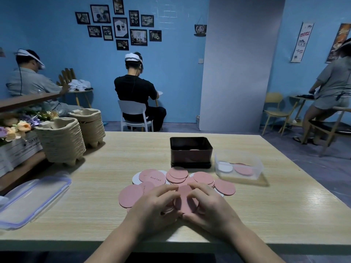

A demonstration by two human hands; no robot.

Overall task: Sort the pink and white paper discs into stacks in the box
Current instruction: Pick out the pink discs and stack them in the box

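Note:
A loose pile of pink paper discs [178,174] with a few white discs [135,179] under them lies on the wooden table in front of me. My left hand [152,207] and my right hand [210,207] meet over the near side of the pile, and both grip a small stack of pink discs [186,199] by its edges. Behind the pile stands a dark brown box [190,151] with a pink disc just showing inside. To its right, a clear plastic box [240,166] holds a white stack [225,166] and a pink stack [243,169].
A clear lid [32,200] lies at the near left. Two stacks of cardboard trays [62,141] and a flower crate [17,133] stand at the far left. Three other people sit or stand at tables farther back in the room.

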